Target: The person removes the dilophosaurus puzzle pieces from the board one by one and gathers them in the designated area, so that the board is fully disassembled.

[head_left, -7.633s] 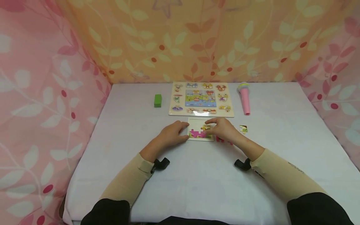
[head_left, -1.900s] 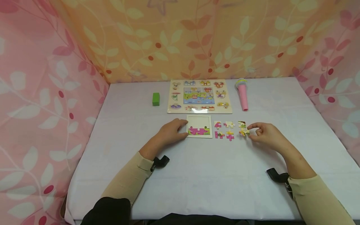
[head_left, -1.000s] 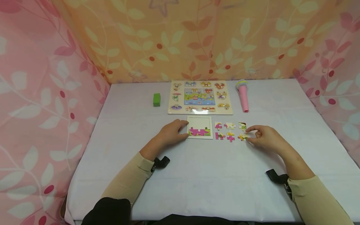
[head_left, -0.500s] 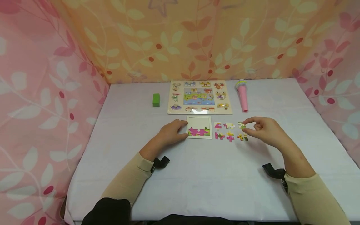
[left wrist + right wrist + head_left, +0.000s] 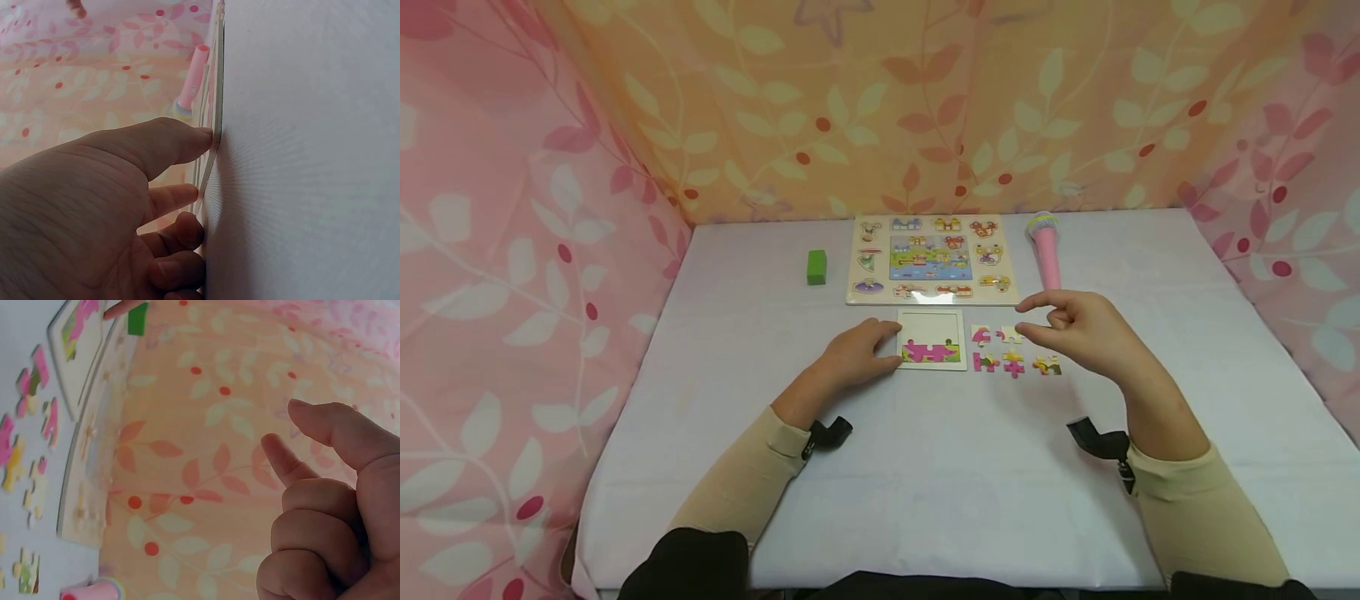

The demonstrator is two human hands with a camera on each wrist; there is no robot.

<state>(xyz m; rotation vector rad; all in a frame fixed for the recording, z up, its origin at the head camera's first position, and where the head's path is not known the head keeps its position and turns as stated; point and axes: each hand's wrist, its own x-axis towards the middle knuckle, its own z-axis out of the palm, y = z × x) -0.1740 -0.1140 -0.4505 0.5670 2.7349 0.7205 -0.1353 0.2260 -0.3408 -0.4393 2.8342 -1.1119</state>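
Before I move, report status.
Left hand touching white square puzzle frame, part-filled. Right hand empty, above loose multicoloured jigsaw pieces. Pale rectangular picture board just beyond.

1. Curtained play-table nook; home or studio, can't tell from here.
2. Orange leaf-print curtain [image 5: 880, 108] beyond left hand [image 5: 853, 354] and right hand [image 5: 1090, 337], pink curtains [image 5: 497, 292] out to either side of them.
3. White tablecloth [image 5: 940, 500] under both.
4. Toys: puzzle board [image 5: 932, 258] beyond the hands, green block [image 5: 816, 267] past the left, toy microphone [image 5: 1047, 257] past the right.

No legible txt, nos. or logos in any view.
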